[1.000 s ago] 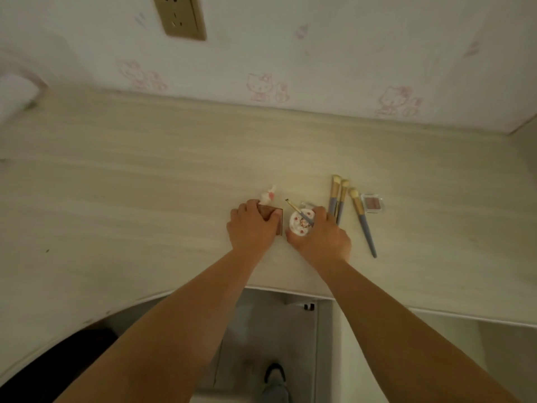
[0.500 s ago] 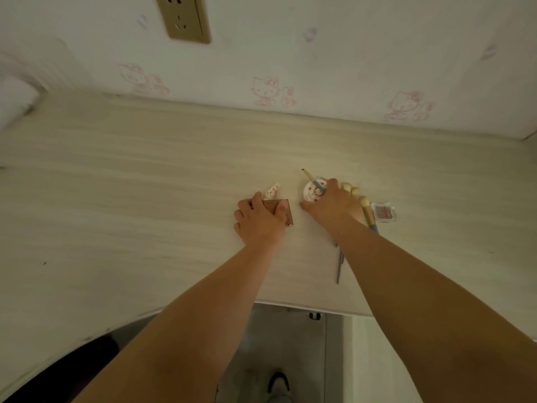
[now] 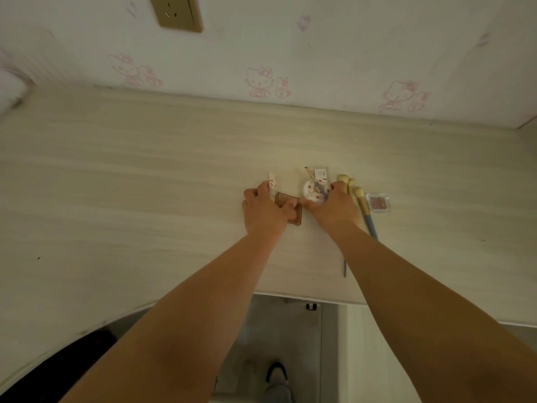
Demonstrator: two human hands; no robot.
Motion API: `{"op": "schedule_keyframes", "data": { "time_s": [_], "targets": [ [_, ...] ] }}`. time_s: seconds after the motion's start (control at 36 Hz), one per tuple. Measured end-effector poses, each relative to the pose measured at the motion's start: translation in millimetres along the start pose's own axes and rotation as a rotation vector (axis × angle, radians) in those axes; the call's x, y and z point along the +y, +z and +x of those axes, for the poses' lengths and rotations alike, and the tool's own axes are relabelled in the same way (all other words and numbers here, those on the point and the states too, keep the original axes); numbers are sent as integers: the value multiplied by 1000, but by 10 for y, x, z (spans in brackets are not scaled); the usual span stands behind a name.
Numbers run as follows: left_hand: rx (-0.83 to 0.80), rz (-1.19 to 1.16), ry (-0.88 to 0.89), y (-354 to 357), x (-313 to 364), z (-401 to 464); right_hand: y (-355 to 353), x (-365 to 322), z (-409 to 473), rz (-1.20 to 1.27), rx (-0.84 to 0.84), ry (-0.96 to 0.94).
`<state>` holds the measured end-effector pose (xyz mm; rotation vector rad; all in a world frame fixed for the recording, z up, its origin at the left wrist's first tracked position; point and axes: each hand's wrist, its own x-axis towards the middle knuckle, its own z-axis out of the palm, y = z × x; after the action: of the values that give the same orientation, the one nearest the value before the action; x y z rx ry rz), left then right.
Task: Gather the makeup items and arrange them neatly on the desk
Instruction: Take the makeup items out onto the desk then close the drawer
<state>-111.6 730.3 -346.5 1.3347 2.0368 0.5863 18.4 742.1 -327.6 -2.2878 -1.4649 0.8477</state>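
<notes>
On the pale wooden desk (image 3: 145, 181) my left hand (image 3: 263, 212) grips a brown square compact (image 3: 283, 199). A small white bunny-topped tube (image 3: 272, 181) pokes out beyond its fingers. My right hand (image 3: 334, 207) holds a round white compact with red prints (image 3: 311, 191), and a thin blue-handled brush (image 3: 318, 186) lies across it. A small clear case (image 3: 322, 173) sits just behind. Three blue-handled makeup brushes with yellow tips (image 3: 359, 196) lie to the right, partly under my right forearm. A square pink blush case (image 3: 377, 202) rests beside them.
The wall with pink cartoon-cat prints (image 3: 261, 81) and a socket (image 3: 178, 13) rises behind the desk. The desk's front edge (image 3: 290, 295) curves near my elbows, with the floor and a shoe (image 3: 277, 376) below. A white object (image 3: 10, 90) sits at far left.
Both hands have slid the compacts away from me toward the wall. The clear case behind the round compact has come into sight. The brushes stay to the right.
</notes>
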Motion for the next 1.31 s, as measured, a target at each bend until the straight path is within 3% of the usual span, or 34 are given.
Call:
{"op": "schedule_keyframes", "data": {
  "time_s": [0.14, 0.31, 0.5, 0.75, 0.94, 1.08, 1.31],
  "targets": [
    [4, 29, 28, 35, 81, -13, 24, 88, -58, 286, 75, 56],
    [-15, 79, 39, 68, 112, -52, -23, 157, -78, 315, 94, 161],
    [-30, 125, 69, 77, 81, -141, -108, 289, -213, 127, 47, 75],
    [138, 77, 264, 90, 144, -619, -219, 626, -625, 24, 58, -92],
    [-52, 65, 441, 236, 160, -1197, -370, 1033, -979, -54, 103, -198],
    [-83, 105, 499, 402, 206, -1640, -529, 1356, -1247, -115, 111, -267],
    [-116, 111, 367, 822, 29, -2606, -820, 2189, -1817, -377, -51, -320]
  ]
}}
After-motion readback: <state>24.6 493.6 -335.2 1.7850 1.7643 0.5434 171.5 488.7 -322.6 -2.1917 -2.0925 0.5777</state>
